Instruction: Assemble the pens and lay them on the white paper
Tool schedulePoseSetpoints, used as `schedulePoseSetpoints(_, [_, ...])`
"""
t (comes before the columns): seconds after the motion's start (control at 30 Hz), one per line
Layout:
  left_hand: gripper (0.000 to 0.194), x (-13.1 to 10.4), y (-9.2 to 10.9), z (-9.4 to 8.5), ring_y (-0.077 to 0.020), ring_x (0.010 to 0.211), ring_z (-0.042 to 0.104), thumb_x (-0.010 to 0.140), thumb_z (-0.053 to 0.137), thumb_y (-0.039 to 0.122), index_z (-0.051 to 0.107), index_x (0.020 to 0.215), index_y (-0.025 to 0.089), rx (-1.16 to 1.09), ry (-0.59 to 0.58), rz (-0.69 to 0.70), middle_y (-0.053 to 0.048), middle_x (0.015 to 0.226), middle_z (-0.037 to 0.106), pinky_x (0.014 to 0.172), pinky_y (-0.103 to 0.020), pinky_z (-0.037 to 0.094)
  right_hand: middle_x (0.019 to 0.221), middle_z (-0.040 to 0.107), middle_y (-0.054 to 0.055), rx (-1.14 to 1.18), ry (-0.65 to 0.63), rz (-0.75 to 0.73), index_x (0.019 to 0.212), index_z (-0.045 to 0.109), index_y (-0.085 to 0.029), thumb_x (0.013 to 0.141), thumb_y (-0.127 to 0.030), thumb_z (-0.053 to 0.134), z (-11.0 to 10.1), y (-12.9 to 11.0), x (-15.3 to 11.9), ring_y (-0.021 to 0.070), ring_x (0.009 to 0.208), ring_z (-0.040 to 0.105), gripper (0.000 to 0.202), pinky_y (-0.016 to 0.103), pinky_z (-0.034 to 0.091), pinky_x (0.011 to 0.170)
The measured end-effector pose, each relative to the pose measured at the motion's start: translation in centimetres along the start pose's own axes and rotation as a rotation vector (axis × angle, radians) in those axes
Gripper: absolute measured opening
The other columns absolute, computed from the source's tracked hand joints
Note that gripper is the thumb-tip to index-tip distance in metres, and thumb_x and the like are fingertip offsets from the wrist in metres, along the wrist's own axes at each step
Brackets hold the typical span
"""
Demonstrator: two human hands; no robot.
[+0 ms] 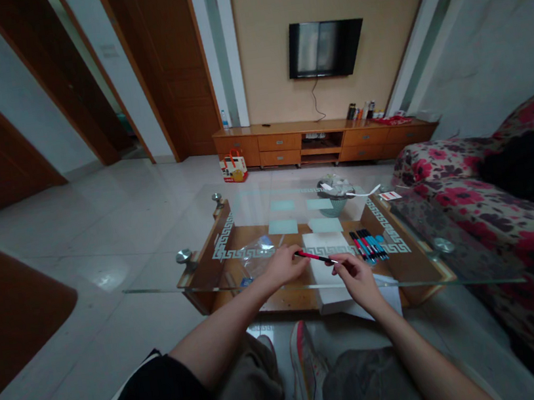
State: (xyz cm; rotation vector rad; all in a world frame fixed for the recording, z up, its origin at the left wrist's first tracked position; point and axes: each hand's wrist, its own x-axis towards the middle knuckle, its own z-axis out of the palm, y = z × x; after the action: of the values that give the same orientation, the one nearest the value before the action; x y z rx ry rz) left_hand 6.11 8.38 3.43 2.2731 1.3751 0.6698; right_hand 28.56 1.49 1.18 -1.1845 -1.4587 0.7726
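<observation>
A slim red and black pen (312, 256) is stretched between my two hands above the glass coffee table (160, 289). My left hand (285, 265) has its fingers closed on the pen's left end. At the other end, the thumb and fingers of my right hand (354, 275) pinch the tip. White paper (320, 240) lies under the pen and hangs over the near edge. To the right, several red, black and blue pens (369, 245) lie side by side. A clear plastic bag (255, 258) rests beside my left hand.
A wastebasket (336, 207) with a bag in it shows beyond the table. A small card (390, 196) lies at the table's far right. The flowered sofa (507, 212) stands at the right, and a brown stool-like seat (15, 315) at the left.
</observation>
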Motion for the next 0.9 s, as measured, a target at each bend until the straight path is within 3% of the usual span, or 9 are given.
schedulePoseSetpoints(0.5, [0.022, 0.29, -0.04, -0.09, -0.0186, 0.071, 0.061, 0.079, 0.058, 0.03, 0.074, 0.085, 0.016, 0.004, -0.051, -0.012, -0.005, 0.077, 0.071, 0.065, -0.026, 0.042, 0.088, 0.07, 0.007, -0.113, -0.052, -0.058, 0.097, 0.07, -0.019, 0.087, -0.043, 0.067, 0.52, 0.17, -0.27, 0.0179, 0.071, 0.062, 0.026, 0.029, 0.049, 0.061])
schedulePoseSetpoints(0.9, [0.021, 0.35, 0.05, 0.01, -0.0185, 0.07, 0.061, 0.078, 0.059, 0.031, 0.074, 0.083, 0.017, 0.029, -0.05, 0.005, -0.005, 0.076, 0.071, 0.065, -0.026, 0.042, 0.09, 0.071, 0.007, -0.129, -0.054, -0.06, 0.097, 0.071, -0.02, 0.087, -0.043, 0.066, 0.53, 0.58, -0.21, 0.0189, 0.074, 0.062, 0.025, 0.03, 0.05, 0.063])
